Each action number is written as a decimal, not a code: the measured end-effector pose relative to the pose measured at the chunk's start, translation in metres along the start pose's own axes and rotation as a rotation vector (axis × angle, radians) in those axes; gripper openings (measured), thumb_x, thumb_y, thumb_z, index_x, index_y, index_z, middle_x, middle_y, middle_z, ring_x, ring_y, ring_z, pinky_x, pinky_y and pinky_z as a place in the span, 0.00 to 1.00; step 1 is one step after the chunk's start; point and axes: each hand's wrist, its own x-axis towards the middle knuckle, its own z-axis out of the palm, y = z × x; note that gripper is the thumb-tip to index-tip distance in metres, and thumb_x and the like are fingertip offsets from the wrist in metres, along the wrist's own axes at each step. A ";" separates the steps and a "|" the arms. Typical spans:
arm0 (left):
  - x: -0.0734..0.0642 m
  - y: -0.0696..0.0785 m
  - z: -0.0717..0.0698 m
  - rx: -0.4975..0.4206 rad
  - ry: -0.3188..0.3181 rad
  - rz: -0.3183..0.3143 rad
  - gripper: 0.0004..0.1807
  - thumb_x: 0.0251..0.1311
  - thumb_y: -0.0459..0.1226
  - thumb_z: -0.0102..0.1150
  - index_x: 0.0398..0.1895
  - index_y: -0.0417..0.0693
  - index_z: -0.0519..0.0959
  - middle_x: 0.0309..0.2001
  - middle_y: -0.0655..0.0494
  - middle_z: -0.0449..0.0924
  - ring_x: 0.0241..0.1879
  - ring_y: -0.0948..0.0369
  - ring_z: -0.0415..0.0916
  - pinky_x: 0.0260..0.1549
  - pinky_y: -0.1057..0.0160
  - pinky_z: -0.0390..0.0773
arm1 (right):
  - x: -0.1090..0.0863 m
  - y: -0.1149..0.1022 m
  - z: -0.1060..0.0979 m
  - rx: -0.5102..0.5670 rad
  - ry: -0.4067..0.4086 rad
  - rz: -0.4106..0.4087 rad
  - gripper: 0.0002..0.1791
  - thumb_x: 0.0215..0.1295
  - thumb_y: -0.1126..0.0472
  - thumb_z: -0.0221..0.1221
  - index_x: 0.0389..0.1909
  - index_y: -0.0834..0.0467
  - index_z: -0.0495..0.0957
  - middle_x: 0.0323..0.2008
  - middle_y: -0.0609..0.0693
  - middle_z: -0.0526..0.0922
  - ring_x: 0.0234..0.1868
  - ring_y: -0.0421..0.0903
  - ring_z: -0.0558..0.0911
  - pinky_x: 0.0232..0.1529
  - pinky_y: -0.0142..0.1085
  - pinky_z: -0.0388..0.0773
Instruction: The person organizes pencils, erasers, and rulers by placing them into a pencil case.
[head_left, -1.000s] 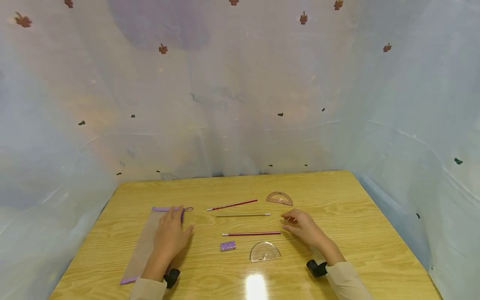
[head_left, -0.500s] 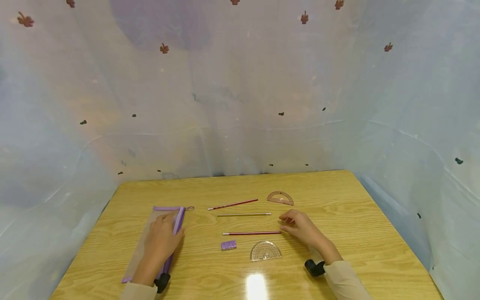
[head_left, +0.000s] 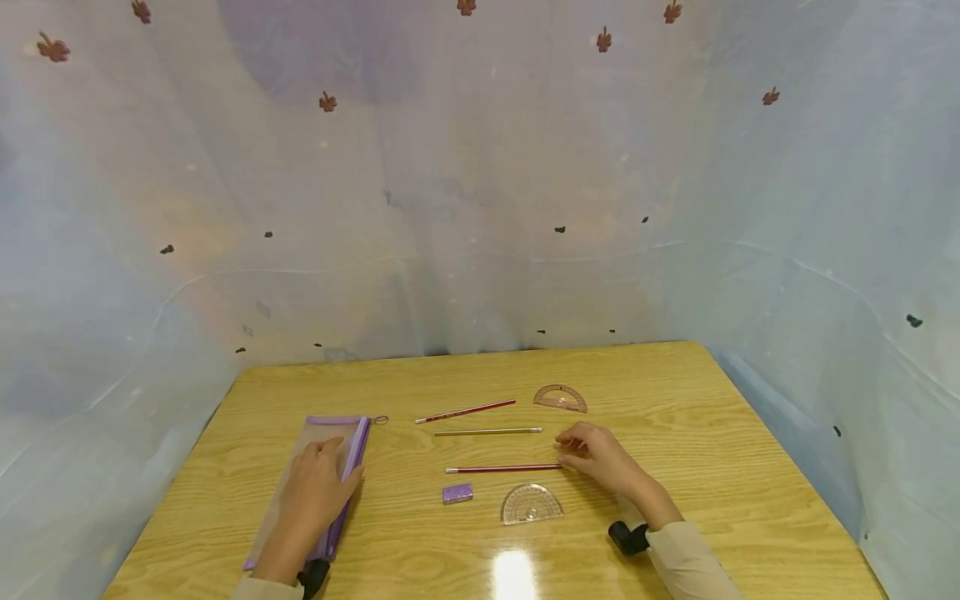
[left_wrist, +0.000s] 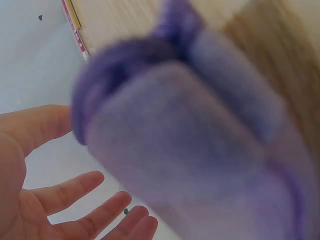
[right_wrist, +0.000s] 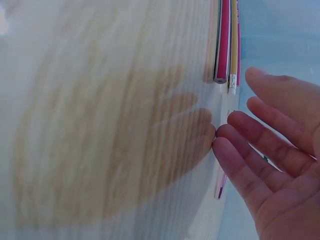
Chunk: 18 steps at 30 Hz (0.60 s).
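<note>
My left hand (head_left: 311, 492) lies over a see-through zip pouch (head_left: 327, 420) with purple edging at the left of the table. In the left wrist view the pouch (left_wrist: 175, 135) is blurred and close. There the thumb meets its purple edge, and the fingers are loosely spread. My right hand (head_left: 600, 458) is at the right end of a red pencil (head_left: 502, 468), fingers relaxed, with nothing held. Its fingertips rest on the table in the right wrist view, just short of the pencil ends (right_wrist: 221, 60).
Between the hands lie a gold pencil (head_left: 487, 431), another red pencil (head_left: 465, 412), and a purple-wrapped eraser (head_left: 457, 493). A clear protractor (head_left: 531, 505) is in front and a pinkish protractor (head_left: 560, 397) behind. A curtain (head_left: 480, 208) hangs beyond the wooden table (head_left: 645, 375).
My left hand has slid left and toward me over the pouch, uncovering its purple zip edge. My right hand has shifted slightly left toward the near red pencil.
</note>
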 end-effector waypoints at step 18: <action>-0.006 -0.002 0.003 -0.011 -0.009 0.008 0.33 0.58 0.42 0.69 0.59 0.26 0.72 0.51 0.24 0.72 0.50 0.31 0.72 0.45 0.36 0.76 | 0.002 -0.004 0.007 0.027 -0.045 -0.034 0.12 0.63 0.64 0.67 0.45 0.66 0.82 0.39 0.54 0.82 0.38 0.50 0.81 0.41 0.40 0.81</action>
